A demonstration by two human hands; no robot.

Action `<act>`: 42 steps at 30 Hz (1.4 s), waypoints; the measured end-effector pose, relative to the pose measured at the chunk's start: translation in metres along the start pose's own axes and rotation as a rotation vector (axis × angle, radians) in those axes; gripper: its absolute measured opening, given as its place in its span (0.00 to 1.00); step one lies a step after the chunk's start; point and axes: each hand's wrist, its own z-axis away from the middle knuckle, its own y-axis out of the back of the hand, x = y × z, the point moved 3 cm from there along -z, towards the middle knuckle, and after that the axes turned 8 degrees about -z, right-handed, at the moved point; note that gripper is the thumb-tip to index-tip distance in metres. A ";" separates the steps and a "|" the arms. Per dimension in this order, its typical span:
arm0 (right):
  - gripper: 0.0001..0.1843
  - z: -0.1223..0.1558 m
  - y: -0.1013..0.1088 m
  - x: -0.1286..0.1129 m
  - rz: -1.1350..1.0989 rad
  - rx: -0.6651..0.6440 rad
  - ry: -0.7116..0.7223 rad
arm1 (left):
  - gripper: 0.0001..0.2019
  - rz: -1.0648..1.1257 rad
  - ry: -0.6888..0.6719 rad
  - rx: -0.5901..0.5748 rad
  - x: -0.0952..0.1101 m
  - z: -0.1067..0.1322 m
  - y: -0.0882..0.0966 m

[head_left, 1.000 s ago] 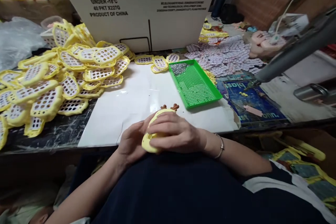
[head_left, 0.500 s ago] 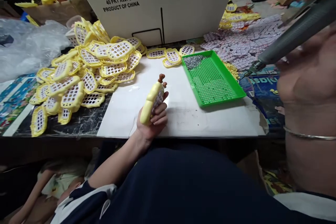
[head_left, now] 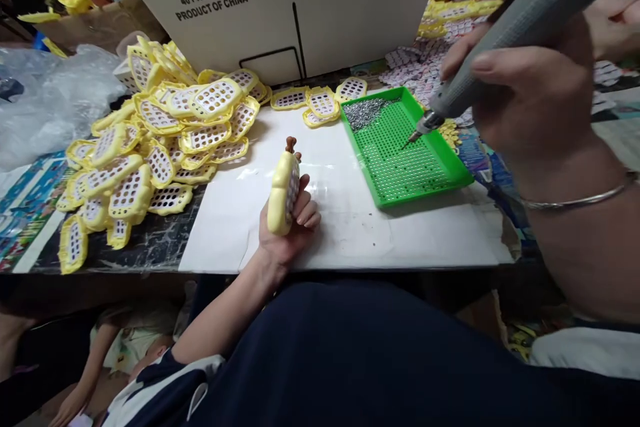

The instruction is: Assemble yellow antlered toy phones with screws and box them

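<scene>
My left hand (head_left: pixel 293 227) is closed around a yellow plastic toy piece (head_left: pixel 280 193) with brown knobs at its top and a light, holed panel on its right side. It is held upright over the white sheet (head_left: pixel 340 213). In my right hand (head_left: pixel 540 80) is a grey electric screwdriver (head_left: pixel 480 73), its thin bit pointing down and left. The tip shows above the green perforated tray (head_left: pixel 425 177); I cannot tell whether it touches. Small metal screws (head_left: pixel 364 113) are heaped in the tray's far left corner.
Many yellow pieces with white holed panels (head_left: pixel 165 120) are piled at the left. A large white carton (head_left: pixel 280 13) stands behind. Small pale parts (head_left: pixel 425 63) lie at the back right, and clear plastic bags (head_left: pixel 60 100) at the far left. Another person (head_left: pixel 125 347) is below the table.
My right hand has swung left and inward with the screwdriver, bringing its bit from beyond the tray's right edge to over the tray. The left hand keeps its hold; the view has shifted slightly.
</scene>
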 end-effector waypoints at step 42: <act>0.16 -0.020 -0.034 0.068 -0.207 0.218 0.018 | 0.18 -0.356 -0.017 0.050 -0.038 -0.011 -0.017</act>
